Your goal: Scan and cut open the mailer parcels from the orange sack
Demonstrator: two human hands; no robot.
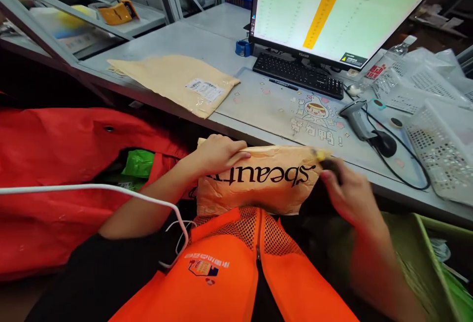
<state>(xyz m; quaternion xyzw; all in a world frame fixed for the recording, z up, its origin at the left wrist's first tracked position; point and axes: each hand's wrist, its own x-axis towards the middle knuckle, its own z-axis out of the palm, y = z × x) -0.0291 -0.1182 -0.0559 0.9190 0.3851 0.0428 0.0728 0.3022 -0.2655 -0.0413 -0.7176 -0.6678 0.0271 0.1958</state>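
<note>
A tan padded mailer (254, 184) with black "sbeauty" lettering, upside down to me, is held up between my body and the desk edge. My left hand (218, 154) is closed over its upper left edge, fingers curled on top. At the opposite upper corner, my right hand (349, 189) is closed around a small black-and-yellow hand tool (328, 161). Motion blurs this tool, so its exact kind is unclear, and its yellow end is at the mailer's corner. On the desk lies another tan mailer (170, 78) with a white label.
The desk (155, 41) carries a monitor (332, 11), keyboard (295, 73), barcode scanner (358, 120), blue tape roll (243, 48) and white perforated baskets (439, 149). A red bag (66, 164) stands left, a green bin (424, 258) right. A white cable (121, 191) crosses left.
</note>
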